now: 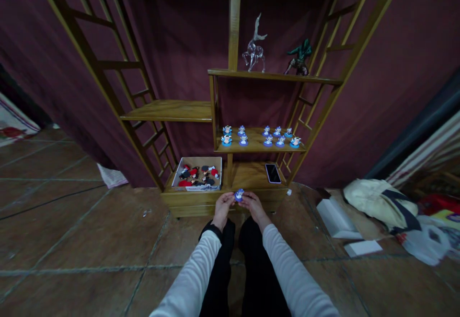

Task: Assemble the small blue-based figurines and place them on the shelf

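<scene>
A small purple and white figurine (239, 194) is held between both hands, in front of the shelf's low base. My left hand (223, 206) pinches it from the left, and my right hand (253, 205) grips its other side with the fingertips. Several similar figurines (268, 140) on round purple or blue bases stand in two rows on the middle shelf (255, 145). To the left of my hands, an open cardboard box (197, 188) on the bottom shelf contains several red and black figures (194, 173).
A phone (273, 173) lies on the bottom shelf at right. Above stand a clear deer figure (255, 51) and a dark green figure (301, 58). White boxes (338, 218), a cream bag (379, 202) and a plastic bag (426, 240) lie on the floor at right.
</scene>
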A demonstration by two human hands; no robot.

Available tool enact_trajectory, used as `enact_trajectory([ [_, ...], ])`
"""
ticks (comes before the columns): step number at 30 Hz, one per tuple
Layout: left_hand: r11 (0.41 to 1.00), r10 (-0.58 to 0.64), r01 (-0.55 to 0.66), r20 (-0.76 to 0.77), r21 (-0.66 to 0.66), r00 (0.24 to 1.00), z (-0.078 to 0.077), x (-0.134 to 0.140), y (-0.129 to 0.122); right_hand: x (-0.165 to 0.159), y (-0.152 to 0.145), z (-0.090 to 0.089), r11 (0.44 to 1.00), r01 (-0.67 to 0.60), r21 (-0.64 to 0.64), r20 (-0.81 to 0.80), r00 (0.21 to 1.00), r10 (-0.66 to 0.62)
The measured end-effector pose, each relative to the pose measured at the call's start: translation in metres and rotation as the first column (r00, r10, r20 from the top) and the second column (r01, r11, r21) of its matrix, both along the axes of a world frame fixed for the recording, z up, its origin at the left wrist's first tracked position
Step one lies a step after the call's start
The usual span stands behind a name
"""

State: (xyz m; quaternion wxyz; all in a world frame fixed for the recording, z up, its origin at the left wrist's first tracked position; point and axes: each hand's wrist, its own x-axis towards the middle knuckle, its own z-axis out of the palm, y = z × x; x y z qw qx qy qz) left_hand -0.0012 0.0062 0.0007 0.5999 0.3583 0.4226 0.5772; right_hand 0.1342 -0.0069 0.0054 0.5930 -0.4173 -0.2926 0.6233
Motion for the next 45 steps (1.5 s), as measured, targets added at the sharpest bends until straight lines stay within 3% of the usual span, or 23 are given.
enact_trajectory([
  [17, 0.999, 0.017, -0.014, 0.058, -0.048, 0.998, -0.002, 0.000, 0.003, 0.000, 0.000, 0.001, 0.999, -0.048, -0.011, 0.006, 0.999, 0.048],
  [36, 0.991, -0.133, 0.135, -0.127, 0.011, 0.983, 0.009, 0.006, -0.008, -0.001, 0.002, -0.001, 0.999, -0.042, 0.020, 0.050, 0.998, 0.041],
  [45, 0.996, -0.073, 0.081, -0.152, 0.046, 0.986, 0.002, 0.007, -0.004, -0.002, 0.000, 0.005, 0.999, -0.050, -0.009, 0.060, 0.997, 0.050],
])
